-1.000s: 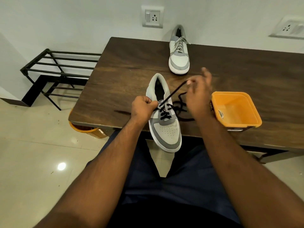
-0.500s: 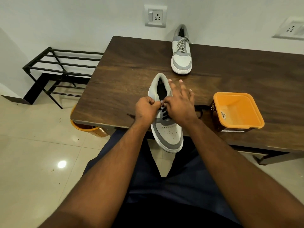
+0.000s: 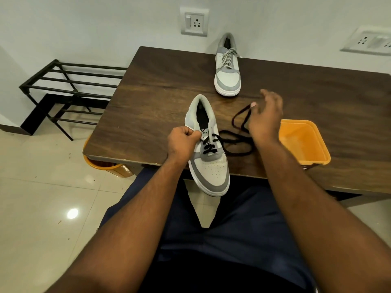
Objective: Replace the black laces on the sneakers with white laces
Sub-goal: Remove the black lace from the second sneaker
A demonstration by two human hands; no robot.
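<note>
Two rows stay laced. Our right hand (image 3: pixel 264 119) has pulled black lace (image 3: pixel 237 142) free again; left hand (image 3: pixel 182 142) grips the sneaker (image 3: pixel 211 166).

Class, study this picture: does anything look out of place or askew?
Yes. The near sneaker overhangs the table edge, toe in mid-air, steadied only by the left hand. Its black lace sprawls loose across the tabletop.

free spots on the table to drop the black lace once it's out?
Bare wood left of the near sneaker, to the table's left edge, and right of the far sneaker, behind the orange tub. Crowded between near sneaker and tub: black lace loops, right hand.
</note>
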